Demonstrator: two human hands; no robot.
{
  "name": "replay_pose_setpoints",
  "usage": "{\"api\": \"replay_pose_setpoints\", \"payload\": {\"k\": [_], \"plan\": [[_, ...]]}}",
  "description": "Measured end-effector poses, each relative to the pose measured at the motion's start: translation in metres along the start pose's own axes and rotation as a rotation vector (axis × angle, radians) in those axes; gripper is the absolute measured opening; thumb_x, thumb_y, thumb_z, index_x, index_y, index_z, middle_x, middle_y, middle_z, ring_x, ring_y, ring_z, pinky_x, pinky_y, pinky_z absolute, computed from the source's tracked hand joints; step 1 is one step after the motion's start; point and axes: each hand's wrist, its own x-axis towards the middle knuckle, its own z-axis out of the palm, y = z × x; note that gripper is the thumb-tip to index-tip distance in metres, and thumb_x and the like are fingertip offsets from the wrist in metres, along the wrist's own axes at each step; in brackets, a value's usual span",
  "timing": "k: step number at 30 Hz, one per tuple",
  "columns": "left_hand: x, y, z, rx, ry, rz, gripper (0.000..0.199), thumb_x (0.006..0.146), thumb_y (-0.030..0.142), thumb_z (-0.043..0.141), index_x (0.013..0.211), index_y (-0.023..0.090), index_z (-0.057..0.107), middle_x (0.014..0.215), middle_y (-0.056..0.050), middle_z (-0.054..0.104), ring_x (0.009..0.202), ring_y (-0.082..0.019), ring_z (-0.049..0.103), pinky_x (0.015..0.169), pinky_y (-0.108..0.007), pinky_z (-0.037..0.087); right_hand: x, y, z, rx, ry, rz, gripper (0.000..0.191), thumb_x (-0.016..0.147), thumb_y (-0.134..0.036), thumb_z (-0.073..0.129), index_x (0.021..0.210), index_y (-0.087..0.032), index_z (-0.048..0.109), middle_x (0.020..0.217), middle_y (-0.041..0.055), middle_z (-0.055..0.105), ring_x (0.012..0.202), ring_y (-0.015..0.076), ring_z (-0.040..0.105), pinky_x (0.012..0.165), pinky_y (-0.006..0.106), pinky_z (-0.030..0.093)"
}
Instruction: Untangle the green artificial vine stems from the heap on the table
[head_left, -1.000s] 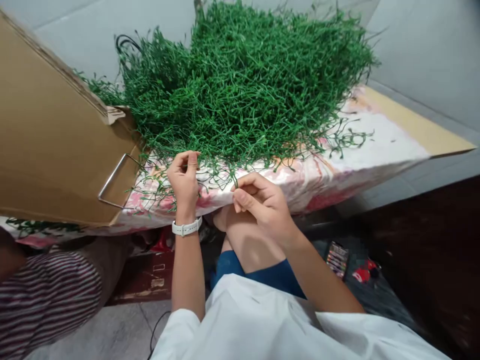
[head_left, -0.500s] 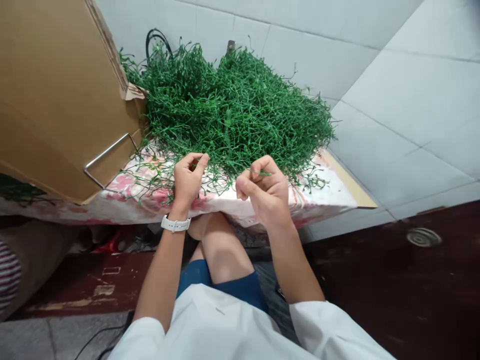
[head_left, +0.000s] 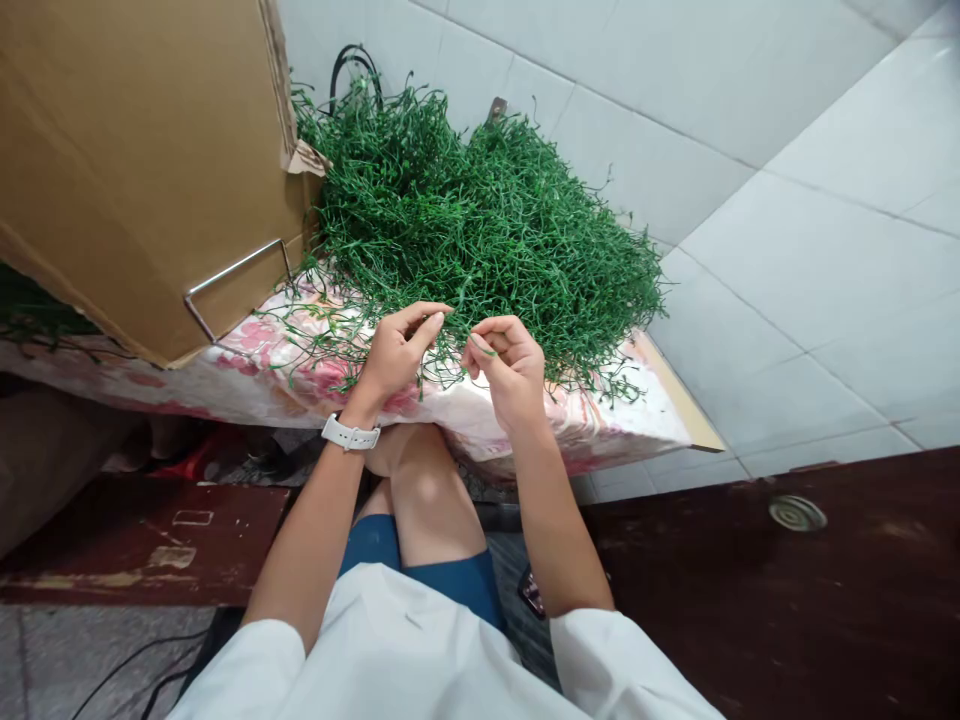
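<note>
A large heap of thin green stems [head_left: 480, 220], tangled and curly-tipped, lies against the wall just beyond my hands. My right hand [head_left: 516, 375] is closed in a pinch on a short green stem [head_left: 483, 345]. To its left, my left hand [head_left: 401, 355] has thumb and forefinger brought together; whatever is between them is too small to make out. The fingertips of both hands are close but apart, at the near edge of the heap. Loose stems [head_left: 319, 335] are scattered over the floral cloth [head_left: 255, 385] beside my left hand.
A tall cardboard box [head_left: 150, 170] with a bent metal wire frame [head_left: 236, 270] stands on the left. Black cable loops [head_left: 356, 65] rise behind the heap. White tiled wall [head_left: 675, 80] bounds the back and right. A dark red bench [head_left: 135, 540] is below left.
My hands have come closer together, the right moving left and the left slightly right. The stem stays in my right fingers. The camera view has tilted and shifted.
</note>
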Motion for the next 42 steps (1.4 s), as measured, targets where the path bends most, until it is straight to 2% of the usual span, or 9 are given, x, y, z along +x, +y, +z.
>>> {"api": "replay_pose_setpoints", "payload": {"k": [9,14,17,20,23,27,34,38,42], "plan": [[0.002,0.000,0.000,-0.003,-0.044,0.000,0.038,0.083,0.056,0.076,0.083,0.018,0.075,0.074,-0.002,0.067,0.062,-0.013,0.049,0.060,-0.027,0.040,0.003,0.017,-0.003,-0.047,-0.021,0.035,0.040,0.082,-0.049,0.080,0.099,-0.023,0.056,0.065,-0.0057,0.063,0.056,0.0096,0.055,0.053,0.022,0.041],[0.001,-0.001,-0.001,-0.032,0.024,-0.001,0.039,0.086,0.056,0.073,0.075,0.019,0.074,0.063,0.000,0.059,0.058,-0.013,0.046,0.056,-0.029,0.035,-0.008,0.014,0.001,-0.227,-0.106,-0.042,0.022,0.094,-0.038,0.068,0.098,-0.023,0.052,0.066,-0.0063,0.056,0.060,0.0105,0.053,0.057,0.024,0.039],[0.007,-0.007,-0.003,-0.135,0.207,-0.084,0.038,0.086,0.056,0.073,0.072,0.021,0.066,0.051,0.006,0.039,0.047,-0.010,0.031,0.048,-0.029,0.024,-0.025,0.009,0.004,-0.411,-0.203,-0.188,0.003,0.099,-0.022,0.057,0.099,-0.023,0.054,0.075,-0.0039,0.056,0.064,0.0107,0.053,0.062,0.025,0.040],[0.014,-0.011,-0.005,-0.224,0.408,-0.119,0.043,0.087,0.061,0.071,0.070,0.024,0.058,0.051,0.008,0.028,0.044,-0.010,0.023,0.045,-0.028,0.020,-0.045,0.001,0.005,-0.436,-0.306,-0.266,0.013,0.099,-0.015,0.055,0.107,-0.025,0.057,0.086,-0.0008,0.061,0.071,0.0115,0.059,0.066,0.026,0.046],[0.011,-0.009,-0.003,-0.131,0.241,-0.032,0.049,0.085,0.068,0.071,0.072,0.022,0.065,0.056,0.004,0.042,0.051,-0.011,0.034,0.049,-0.028,0.027,-0.047,-0.009,0.002,-0.336,-0.149,-0.244,0.018,0.100,-0.022,0.059,0.117,-0.028,0.059,0.081,-0.0018,0.061,0.069,0.0124,0.060,0.063,0.027,0.047],[0.001,-0.001,0.000,-0.025,0.065,0.021,0.052,0.083,0.071,0.072,0.078,0.019,0.076,0.067,-0.001,0.060,0.059,-0.012,0.043,0.054,-0.028,0.033,-0.016,-0.016,-0.004,-0.253,0.138,-0.239,0.010,0.099,-0.033,0.063,0.104,-0.025,0.067,0.071,-0.0031,0.058,0.059,0.0110,0.054,0.057,0.027,0.044],[-0.004,0.006,0.001,-0.013,-0.121,-0.010,0.044,0.084,0.062,0.075,0.081,0.019,0.078,0.064,0.001,0.063,0.058,-0.012,0.048,0.057,-0.028,0.035,0.021,-0.010,-0.004,-0.452,-0.036,-0.293,0.023,0.090,-0.042,0.076,0.102,-0.022,0.077,0.085,0.0014,0.066,0.071,0.0122,0.056,0.065,0.029,0.046],[-0.005,0.005,0.001,0.033,-0.184,-0.011,0.044,0.082,0.063,0.077,0.077,0.019,0.077,0.060,0.002,0.061,0.058,-0.013,0.049,0.056,-0.028,0.035,0.023,-0.010,-0.001,-0.498,0.020,-0.278,0.030,0.093,-0.048,0.072,0.084,-0.020,0.073,0.074,0.0002,0.064,0.064,0.0115,0.053,0.063,0.030,0.044],[-0.005,0.003,-0.001,0.025,-0.117,0.016,0.053,0.080,0.071,0.074,0.086,0.019,0.078,0.059,0.002,0.057,0.053,-0.012,0.044,0.052,-0.028,0.031,0.029,-0.028,-0.007,-0.338,0.087,-0.302,0.030,0.091,-0.050,0.074,0.084,-0.022,0.068,0.067,-0.0025,0.056,0.057,0.0096,0.048,0.053,0.027,0.038]]}}
